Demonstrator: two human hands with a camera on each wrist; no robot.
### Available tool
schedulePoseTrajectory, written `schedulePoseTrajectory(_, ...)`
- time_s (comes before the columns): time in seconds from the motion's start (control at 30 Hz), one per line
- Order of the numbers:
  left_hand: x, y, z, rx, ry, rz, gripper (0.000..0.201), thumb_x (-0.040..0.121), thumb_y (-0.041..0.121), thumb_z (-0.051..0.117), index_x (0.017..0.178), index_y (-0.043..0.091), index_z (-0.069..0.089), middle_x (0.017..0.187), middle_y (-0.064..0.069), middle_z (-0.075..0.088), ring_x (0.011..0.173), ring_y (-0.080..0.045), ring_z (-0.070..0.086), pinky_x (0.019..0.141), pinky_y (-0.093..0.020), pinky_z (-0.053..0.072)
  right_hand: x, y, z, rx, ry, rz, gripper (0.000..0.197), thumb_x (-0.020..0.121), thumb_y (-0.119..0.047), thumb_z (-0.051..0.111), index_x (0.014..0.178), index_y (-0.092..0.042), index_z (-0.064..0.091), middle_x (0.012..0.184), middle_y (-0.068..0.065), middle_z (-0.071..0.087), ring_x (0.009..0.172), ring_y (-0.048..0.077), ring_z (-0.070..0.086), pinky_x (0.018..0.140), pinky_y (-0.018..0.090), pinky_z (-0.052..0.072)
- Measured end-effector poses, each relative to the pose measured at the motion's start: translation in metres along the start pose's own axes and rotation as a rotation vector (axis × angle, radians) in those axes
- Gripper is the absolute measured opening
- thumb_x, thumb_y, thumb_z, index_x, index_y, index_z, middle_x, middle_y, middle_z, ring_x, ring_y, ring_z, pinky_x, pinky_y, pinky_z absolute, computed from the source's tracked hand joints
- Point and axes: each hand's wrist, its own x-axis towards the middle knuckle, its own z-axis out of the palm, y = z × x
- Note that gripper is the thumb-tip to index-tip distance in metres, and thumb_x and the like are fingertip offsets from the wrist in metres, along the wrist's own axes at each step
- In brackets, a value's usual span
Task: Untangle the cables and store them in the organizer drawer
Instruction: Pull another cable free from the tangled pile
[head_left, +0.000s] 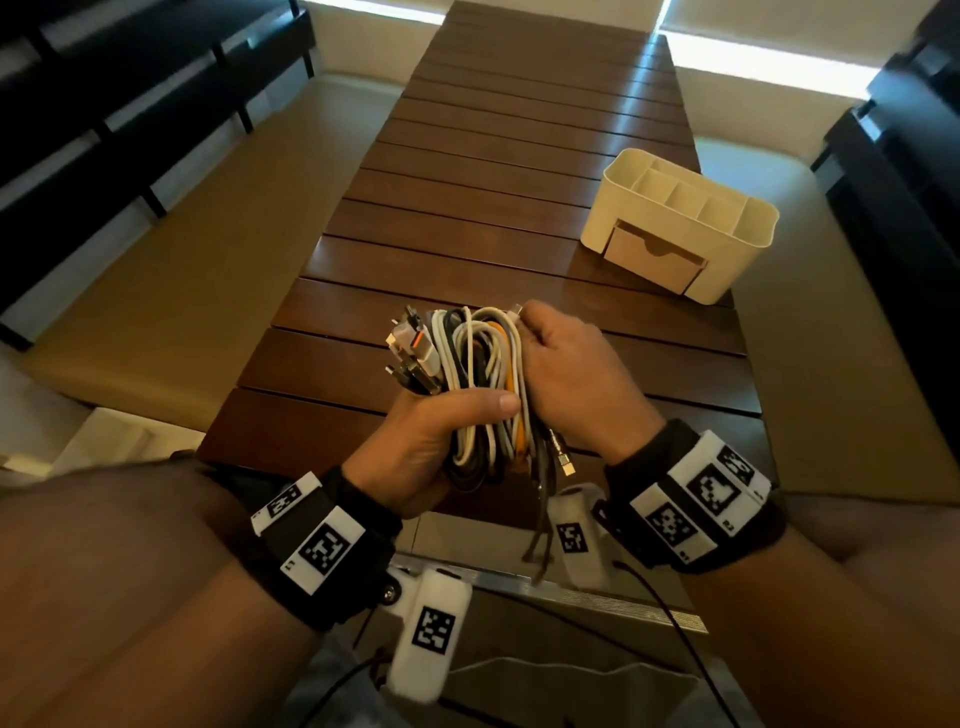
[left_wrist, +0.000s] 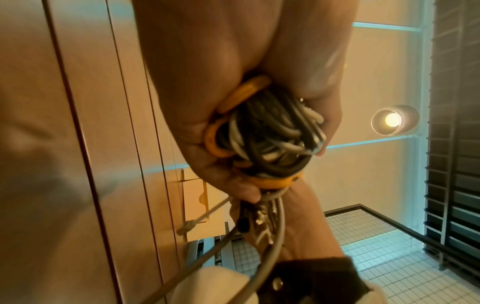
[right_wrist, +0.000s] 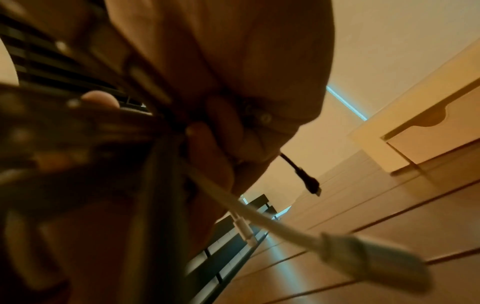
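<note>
A tangled bundle of white, black and orange cables hangs above the near part of the slatted table. My left hand grips its middle from below, thumb laid across the front. My right hand curls around the bundle's right side. In the left wrist view the cable loops fill my left hand. In the right wrist view loose plug ends dangle below my right hand. The cream organizer stands at the right of the table, its drawer closed.
Dark slatted benches run along the left, and dark furniture stands at the right. Beige floor lies on both sides of the table. Thin black wires trail from my wrist bands near my lap.
</note>
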Motion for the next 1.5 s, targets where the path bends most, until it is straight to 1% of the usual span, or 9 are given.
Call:
schedulePoseTrajectory(0.17,0.001,-0.002,-0.001,0.001,0.021,-0.008,0.025,0.079,0.004,0.067,0.101,0.012,0.074,0.088,-0.022,0.069,0.071,-0.035,0.068,0.064,-0.045,0.06,-0.001,-0.003,-0.006,-0.282,0.03,-0.023,0.032,0.104,-0.039,0.039,0.077,-0.032,0.054,0.075,-0.006,0.058,0.065,0.008,0.055,0.057,0.024,0.037)
schedulePoseTrajectory(0.33,0.007,0.006,-0.011,0.034,0.07,-0.006,0.046,0.068,0.009,0.076,0.113,0.003,0.068,0.093,-0.022,0.07,0.077,-0.036,0.069,0.071,-0.05,0.059,-0.005,-0.009,-0.013,0.027,-0.024,0.115,0.042,0.103,-0.047,0.04,0.081,-0.026,0.068,0.062,-0.003,0.06,0.054,0.011,0.054,0.057,0.029,0.042)
schedulePoseTrajectory(0.47,0.008,0.014,-0.018,0.041,0.129,0.045,0.04,0.069,0.006,0.073,0.108,0.004,0.069,0.086,-0.016,0.074,0.072,-0.029,0.073,0.067,-0.044,0.061,-0.011,-0.013,-0.017,0.262,-0.054,0.222,0.028,0.1,-0.043,0.051,0.094,-0.029,0.074,0.04,-0.016,0.047,0.039,0.004,0.042,0.047,0.027,0.041)
schedulePoseTrajectory(0.6,0.006,0.016,-0.021,0.059,0.105,0.039,0.045,0.067,0.008,0.074,0.111,-0.001,0.067,0.085,-0.016,0.074,0.071,-0.027,0.073,0.065,-0.039,0.062,-0.012,-0.014,-0.022,0.098,-0.118,0.158,0.025,0.099,-0.048,0.05,0.083,-0.043,0.069,0.058,0.0,0.059,0.048,0.009,0.05,0.049,0.025,0.045)
schedulePoseTrajectory(0.8,0.006,0.02,-0.019,0.286,0.046,0.15,0.047,0.07,0.013,0.075,0.113,-0.001,0.063,0.087,-0.01,0.075,0.075,-0.025,0.073,0.063,-0.041,0.061,-0.015,-0.021,-0.023,-0.27,-0.185,0.082,0.045,0.105,-0.046,0.035,0.075,-0.025,0.061,0.066,-0.002,0.057,0.063,0.014,0.055,0.057,0.027,0.039)
schedulePoseTrajectory(0.97,0.009,0.017,-0.022,0.398,0.031,0.212,0.04,0.072,0.02,0.077,0.11,0.011,0.07,0.107,-0.014,0.074,0.104,-0.032,0.069,0.092,-0.052,0.055,-0.017,-0.023,-0.021,-0.217,-0.159,0.094,0.046,0.106,-0.036,0.038,0.07,-0.016,0.059,0.065,-0.001,0.055,0.057,0.011,0.049,0.055,0.025,0.037)
schedulePoseTrajectory(1.13,0.01,0.016,-0.023,0.422,-0.008,0.21,0.043,0.074,0.022,0.076,0.116,0.027,0.07,0.109,-0.012,0.073,0.103,-0.03,0.069,0.09,-0.049,0.055,-0.015,-0.023,-0.018,-0.125,-0.218,0.082,0.029,0.102,-0.023,0.048,0.084,-0.012,0.068,0.062,-0.005,0.056,0.043,0.002,0.048,0.041,0.014,0.039)
schedulePoseTrajectory(1.27,0.011,0.016,-0.024,0.383,0.025,0.199,0.049,0.074,0.012,0.076,0.121,0.007,0.063,0.101,-0.004,0.073,0.095,-0.023,0.07,0.082,-0.041,0.056,-0.013,-0.018,-0.014,-0.03,-0.111,0.008,0.02,0.099,-0.023,0.058,0.091,-0.017,0.076,0.07,0.001,0.07,0.044,0.001,0.054,0.043,0.011,0.042)
schedulePoseTrajectory(1.5,0.008,0.01,-0.02,0.295,0.018,0.179,0.042,0.07,0.015,0.077,0.11,0.008,0.068,0.106,-0.017,0.071,0.104,-0.037,0.067,0.093,-0.05,0.056,-0.012,-0.011,-0.007,0.197,-0.023,0.042,0.008,0.092,-0.009,0.067,0.088,-0.007,0.073,0.066,-0.011,0.063,0.045,-0.011,0.055,0.045,0.004,0.039)
